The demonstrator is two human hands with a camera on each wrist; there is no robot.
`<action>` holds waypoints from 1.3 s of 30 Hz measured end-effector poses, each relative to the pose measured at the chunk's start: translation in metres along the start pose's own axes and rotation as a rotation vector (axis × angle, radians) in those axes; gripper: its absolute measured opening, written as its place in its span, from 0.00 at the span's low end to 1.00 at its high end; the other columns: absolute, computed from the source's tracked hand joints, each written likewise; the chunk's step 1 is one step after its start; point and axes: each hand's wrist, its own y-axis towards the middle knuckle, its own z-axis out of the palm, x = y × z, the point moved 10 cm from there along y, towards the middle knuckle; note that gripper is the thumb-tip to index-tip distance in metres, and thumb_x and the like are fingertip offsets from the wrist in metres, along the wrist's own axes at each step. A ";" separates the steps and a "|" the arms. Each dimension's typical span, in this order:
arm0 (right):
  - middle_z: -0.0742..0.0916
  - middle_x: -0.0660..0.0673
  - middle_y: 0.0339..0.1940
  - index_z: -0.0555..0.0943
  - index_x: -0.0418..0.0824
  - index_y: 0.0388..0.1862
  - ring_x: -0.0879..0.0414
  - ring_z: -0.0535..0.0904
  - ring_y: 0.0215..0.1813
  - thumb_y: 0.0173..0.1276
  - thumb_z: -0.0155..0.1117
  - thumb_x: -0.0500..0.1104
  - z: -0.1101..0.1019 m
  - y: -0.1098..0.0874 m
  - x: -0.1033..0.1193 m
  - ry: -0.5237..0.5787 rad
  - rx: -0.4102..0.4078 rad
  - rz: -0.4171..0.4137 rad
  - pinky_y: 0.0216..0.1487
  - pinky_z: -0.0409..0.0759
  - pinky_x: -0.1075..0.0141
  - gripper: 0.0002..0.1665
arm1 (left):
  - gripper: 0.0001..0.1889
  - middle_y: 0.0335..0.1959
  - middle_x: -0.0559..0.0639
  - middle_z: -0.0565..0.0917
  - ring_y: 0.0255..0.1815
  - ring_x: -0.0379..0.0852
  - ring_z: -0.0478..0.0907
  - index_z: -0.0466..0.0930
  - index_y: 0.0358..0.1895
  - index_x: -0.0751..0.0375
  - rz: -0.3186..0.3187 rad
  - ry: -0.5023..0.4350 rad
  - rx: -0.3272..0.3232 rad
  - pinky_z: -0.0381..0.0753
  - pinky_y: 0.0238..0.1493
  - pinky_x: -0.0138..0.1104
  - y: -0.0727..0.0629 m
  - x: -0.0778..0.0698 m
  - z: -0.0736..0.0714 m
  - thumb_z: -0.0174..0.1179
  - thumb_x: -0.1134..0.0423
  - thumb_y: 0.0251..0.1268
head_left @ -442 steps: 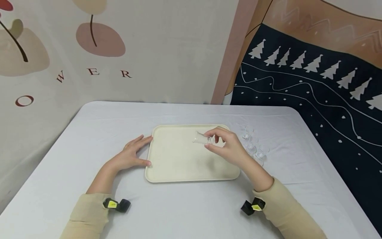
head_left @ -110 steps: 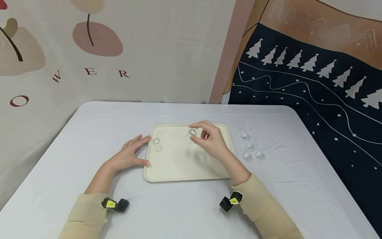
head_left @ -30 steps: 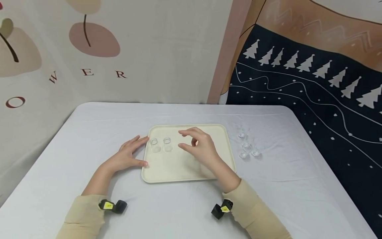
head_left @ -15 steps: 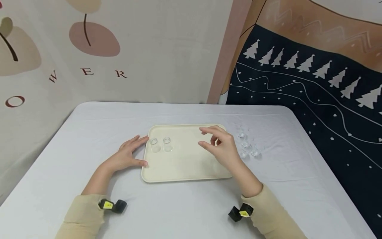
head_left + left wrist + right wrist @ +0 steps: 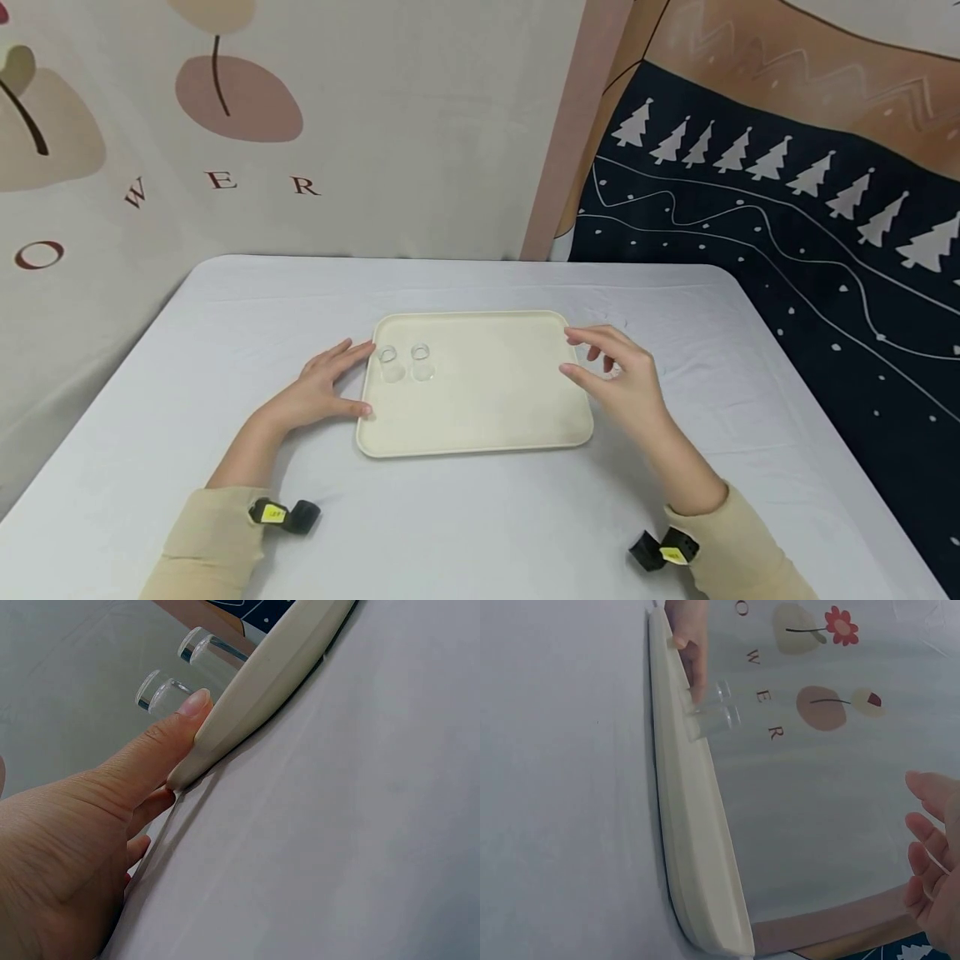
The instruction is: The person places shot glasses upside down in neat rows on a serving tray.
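Evidently two glasses (image 5: pixel 422 363) inverted, long axes vertical; left hand (image 5: pixel 318 392) spread, right hand (image 5: pixel 628 379) relaxed.

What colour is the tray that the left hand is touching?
The tray is plain cream, seen best in the head view.

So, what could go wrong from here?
The left hand touches the tray, so a nudge there might topple the two small clear glasses standing on it. They stand close together, so one could knock the other. Being see-through against pale cream, they may be misjudged if the right hand reaches across.
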 end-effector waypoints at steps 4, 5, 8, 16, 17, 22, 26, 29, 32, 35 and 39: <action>0.85 0.36 0.39 0.83 0.28 0.44 0.52 0.73 0.36 0.43 0.74 0.21 -0.015 -0.002 0.015 -0.042 -0.022 -0.018 0.33 0.68 0.69 0.25 | 0.57 0.76 0.63 0.48 0.73 0.70 0.36 0.54 0.75 0.52 -0.003 -0.003 -0.002 0.38 0.60 0.73 0.000 0.000 0.000 0.74 0.41 0.38; 0.85 0.34 0.39 0.82 0.26 0.43 0.52 0.73 0.36 0.43 0.74 0.20 -0.019 -0.003 0.019 -0.052 -0.025 -0.022 0.33 0.68 0.70 0.24 | 0.57 0.76 0.63 0.47 0.73 0.70 0.36 0.54 0.75 0.51 -0.004 -0.003 -0.001 0.37 0.60 0.73 0.000 0.000 0.000 0.74 0.41 0.38; 0.84 0.33 0.39 0.82 0.24 0.43 0.57 0.73 0.37 0.42 0.73 0.18 -0.028 -0.006 0.024 -0.074 -0.031 -0.028 0.35 0.66 0.74 0.25 | 0.57 0.76 0.63 0.47 0.73 0.70 0.36 0.54 0.75 0.51 -0.007 0.002 0.000 0.37 0.61 0.72 0.000 0.001 0.000 0.74 0.40 0.38; 0.84 0.32 0.42 0.82 0.26 0.45 0.58 0.73 0.39 0.43 0.73 0.19 -0.051 -0.017 -0.001 -0.139 -0.040 0.046 0.36 0.66 0.67 0.26 | 0.58 0.76 0.64 0.46 0.73 0.71 0.36 0.54 0.76 0.51 -0.011 0.008 0.005 0.37 0.60 0.73 0.001 0.002 0.000 0.73 0.39 0.37; 0.84 0.32 0.43 0.82 0.26 0.45 0.59 0.72 0.39 0.43 0.73 0.19 -0.053 -0.019 -0.006 -0.145 -0.041 0.053 0.36 0.66 0.67 0.26 | 0.58 0.76 0.64 0.46 0.73 0.71 0.36 0.54 0.76 0.51 -0.008 0.009 0.005 0.38 0.60 0.73 0.001 0.002 0.000 0.73 0.39 0.37; 0.83 0.30 0.44 0.81 0.25 0.46 0.58 0.73 0.39 0.44 0.72 0.19 -0.064 -0.023 -0.023 -0.147 -0.055 0.087 0.36 0.66 0.66 0.26 | 0.57 0.76 0.63 0.47 0.73 0.70 0.36 0.54 0.75 0.51 0.000 0.006 -0.001 0.38 0.60 0.73 0.001 0.002 0.000 0.73 0.39 0.38; 0.83 0.31 0.46 0.80 0.26 0.48 0.57 0.73 0.40 0.46 0.72 0.20 -0.071 -0.028 -0.043 -0.169 -0.048 0.154 0.37 0.65 0.68 0.27 | 0.57 0.76 0.63 0.48 0.73 0.69 0.36 0.54 0.75 0.51 -0.002 -0.004 0.003 0.37 0.61 0.72 0.001 0.002 0.001 0.73 0.40 0.38; 0.83 0.32 0.47 0.80 0.27 0.51 0.56 0.73 0.40 0.47 0.73 0.21 -0.075 -0.035 -0.065 -0.178 -0.036 0.196 0.37 0.66 0.69 0.28 | 0.58 0.76 0.63 0.48 0.73 0.69 0.36 0.54 0.75 0.52 -0.004 -0.006 0.010 0.37 0.61 0.72 0.001 0.001 0.002 0.74 0.40 0.38; 0.83 0.34 0.48 0.80 0.30 0.54 0.56 0.73 0.40 0.48 0.73 0.23 -0.078 -0.042 -0.092 -0.169 -0.025 0.229 0.37 0.66 0.68 0.30 | 0.57 0.76 0.63 0.48 0.73 0.70 0.36 0.55 0.75 0.52 -0.003 -0.004 0.009 0.37 0.61 0.71 0.000 0.000 0.001 0.74 0.41 0.38; 0.83 0.37 0.49 0.79 0.33 0.56 0.58 0.73 0.41 0.51 0.73 0.26 -0.080 -0.048 -0.114 -0.164 -0.001 0.260 0.37 0.66 0.69 0.30 | 0.57 0.76 0.64 0.47 0.73 0.71 0.36 0.54 0.75 0.52 -0.002 -0.001 0.009 0.38 0.61 0.72 0.000 -0.001 0.001 0.74 0.42 0.39; 0.84 0.41 0.50 0.78 0.34 0.58 0.61 0.73 0.41 0.56 0.73 0.32 -0.080 -0.054 -0.130 -0.165 0.034 0.306 0.36 0.66 0.72 0.29 | 0.57 0.76 0.64 0.46 0.73 0.71 0.36 0.54 0.76 0.52 -0.012 0.001 0.012 0.38 0.61 0.72 0.000 -0.001 0.000 0.74 0.42 0.40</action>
